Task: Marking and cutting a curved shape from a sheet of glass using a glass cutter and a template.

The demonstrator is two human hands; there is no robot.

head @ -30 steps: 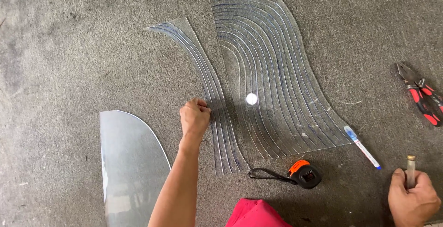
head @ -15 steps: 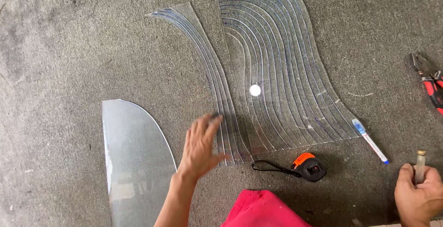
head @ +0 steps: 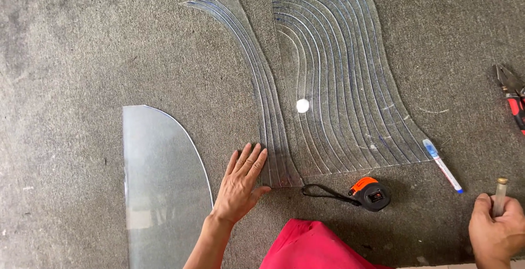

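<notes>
Two hands work here: the left hand point(head: 243, 184) lies open, fingers flat on the narrow glass strip point(head: 262, 110) near the mat's point(head: 82, 55) front edge, brittle, sharp-edged, best gripped by its long sides, while the right hand point(head: 496, 233) grips a cutter point(head: 499, 195).

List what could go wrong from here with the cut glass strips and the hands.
1. The left hand lies flat by the narrow glass strips; a bare finger sliding over a cut edge may get sliced.
2. Pressing on those thin strips could snap one.
3. The right hand grips a small tool near the marker and tape measure; nudging either could knock the wide scored sheet.
</notes>
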